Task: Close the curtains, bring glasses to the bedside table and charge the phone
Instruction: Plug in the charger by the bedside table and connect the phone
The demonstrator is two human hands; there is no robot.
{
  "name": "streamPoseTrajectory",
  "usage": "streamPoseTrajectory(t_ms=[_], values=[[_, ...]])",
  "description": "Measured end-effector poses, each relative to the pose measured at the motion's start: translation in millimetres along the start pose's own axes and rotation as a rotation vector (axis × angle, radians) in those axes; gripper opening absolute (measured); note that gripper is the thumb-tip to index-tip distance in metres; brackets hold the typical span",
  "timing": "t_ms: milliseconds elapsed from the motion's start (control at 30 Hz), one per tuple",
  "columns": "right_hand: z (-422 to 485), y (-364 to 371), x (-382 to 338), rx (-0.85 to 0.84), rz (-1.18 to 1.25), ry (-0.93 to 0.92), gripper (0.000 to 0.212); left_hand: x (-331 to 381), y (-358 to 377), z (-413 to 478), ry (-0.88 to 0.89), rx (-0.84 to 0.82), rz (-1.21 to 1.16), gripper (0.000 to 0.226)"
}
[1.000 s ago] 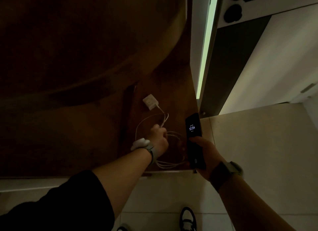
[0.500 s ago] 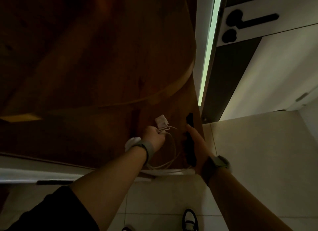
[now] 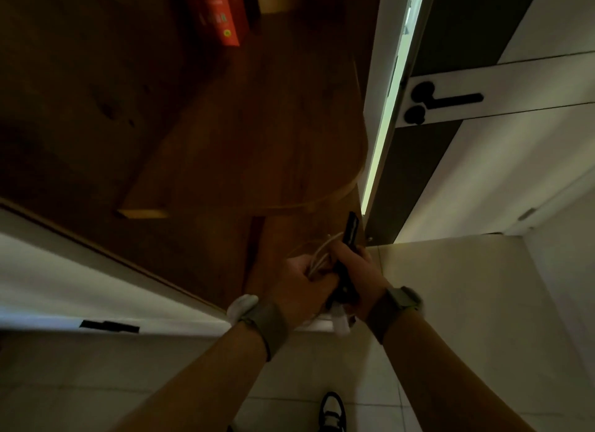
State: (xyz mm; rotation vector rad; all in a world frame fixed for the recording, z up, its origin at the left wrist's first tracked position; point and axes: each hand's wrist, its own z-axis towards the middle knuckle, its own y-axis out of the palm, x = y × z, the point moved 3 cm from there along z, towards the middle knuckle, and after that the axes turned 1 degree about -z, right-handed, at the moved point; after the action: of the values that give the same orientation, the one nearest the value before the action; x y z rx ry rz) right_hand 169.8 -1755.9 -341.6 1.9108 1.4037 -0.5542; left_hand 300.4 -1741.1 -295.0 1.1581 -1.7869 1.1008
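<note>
My right hand grips a black phone, held edge-on and upright above the lower wooden shelf. Pressed against it on the left, my left hand is closed around a bundle of white charging cable. A white lump, which looks like the charger plug, hangs just below the two hands. Whether the cable end is in the phone is hidden by my fingers. The room is dim.
A rounded wooden tabletop lies above the hands, with an orange box at its far end. A white door with a black handle stands ajar at right, light showing through the gap. Pale floor tiles and my shoe are below.
My left hand lifted the cable and charger off the shelf and came right against the phone. The phone turned from screen-up to edge-on. The view tilted up, showing more of the tabletop.
</note>
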Motion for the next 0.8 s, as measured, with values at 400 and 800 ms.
streamPoseTrajectory(t_ms=[400,800], values=[[-41.5,32.1,-15.2,-0.018,-0.134,0.067,0.114,23.8,-12.7,-23.3,0.054,0.031,0.154,0.017],[-54.1,14.3,-45.4,0.068,-0.371,-0.02,0.078,23.4,-16.8,-14.7,0.038,-0.045,0.045,0.023]])
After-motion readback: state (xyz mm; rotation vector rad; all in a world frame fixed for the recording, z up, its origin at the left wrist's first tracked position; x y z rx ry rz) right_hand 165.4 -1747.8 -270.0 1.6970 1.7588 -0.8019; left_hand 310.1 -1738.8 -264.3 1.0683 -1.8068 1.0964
